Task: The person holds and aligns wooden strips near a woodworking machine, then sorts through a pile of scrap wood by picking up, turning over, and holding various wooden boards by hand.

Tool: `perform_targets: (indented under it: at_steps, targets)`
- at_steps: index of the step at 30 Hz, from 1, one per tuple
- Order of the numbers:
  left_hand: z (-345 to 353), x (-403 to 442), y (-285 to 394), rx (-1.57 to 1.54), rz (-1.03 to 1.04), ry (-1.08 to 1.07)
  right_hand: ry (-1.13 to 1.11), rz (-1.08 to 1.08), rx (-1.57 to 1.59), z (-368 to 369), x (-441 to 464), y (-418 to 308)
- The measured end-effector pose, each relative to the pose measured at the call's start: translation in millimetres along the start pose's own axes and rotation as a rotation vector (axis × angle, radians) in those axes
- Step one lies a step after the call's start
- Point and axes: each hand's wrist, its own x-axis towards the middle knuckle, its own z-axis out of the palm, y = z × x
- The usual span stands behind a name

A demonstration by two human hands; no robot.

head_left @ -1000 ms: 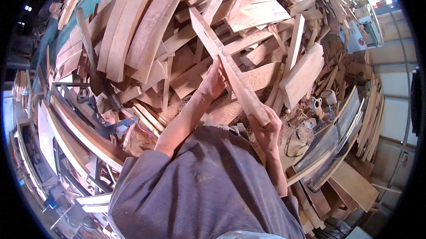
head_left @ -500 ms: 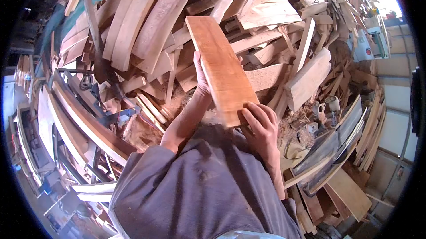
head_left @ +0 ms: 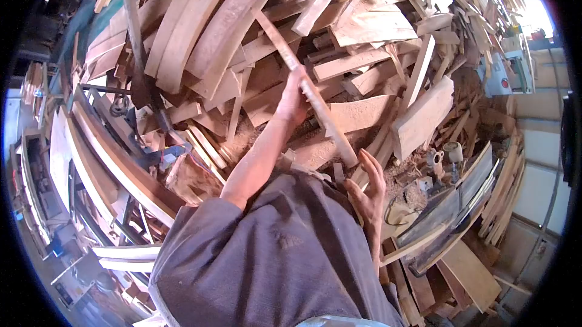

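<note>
A wooden board (head_left: 316, 104), seen on its narrow edge, slants from the upper left down to the right in front of my chest. Around its middle, my left hand (head_left: 293, 97) grips it with fingers wrapped over the edge. Close to the board's lower end is my right hand (head_left: 368, 188), its fingers and thumb spread apart and nothing held between them. Loose planks lie beneath and beyond the board, among them a pale plank (head_left: 364, 113) with sawdust on it.
A large heap of cut planks (head_left: 370, 26) fills the area ahead. Long boards (head_left: 115, 166) stand at the left. A small light-coloured motor-like part (head_left: 453, 150) and a dark panel (head_left: 448, 212) are at the right. A light blue machine (head_left: 498, 78) stands at the upper right.
The board has turned from its broad orange-brown face to its narrow edge. My right hand has let go of its lower end and opened, while my left hand still holds it.
</note>
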Motion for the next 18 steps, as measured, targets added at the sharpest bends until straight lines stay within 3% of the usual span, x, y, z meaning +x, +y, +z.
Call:
perform_targets:
  at_steps: [2,5,11,12,13,16,18]
  targets:
    - [20.1,-6.1,-4.2,0.177,0.064,0.124,0.023,0.041,0.038,10.5,-1.6,6.2]
    - [36.2,-12.9,-6.4,0.186,0.149,0.168,0.01,0.425,0.414,13.1,-0.1,21.7]
    - [34.1,-5.8,-31.5,0.355,0.255,0.196,0.045,0.439,0.547,18.8,6.0,48.2]
    - [52.1,-28.5,-5.4,0.232,0.236,0.068,0.056,0.449,0.591,16.3,5.5,53.0]
    - [43.7,-17.1,-13.5,0.213,0.214,0.171,0.07,0.46,0.635,12.5,6.9,51.4]
    - [15.4,0.9,-13.6,0.056,0.0,0.139,0.117,0.602,0.973,2.9,7.9,48.4]
    - [13.3,3.0,-15.6,0.018,-0.013,0.038,0.112,0.638,1.164,1.1,0.9,61.3]
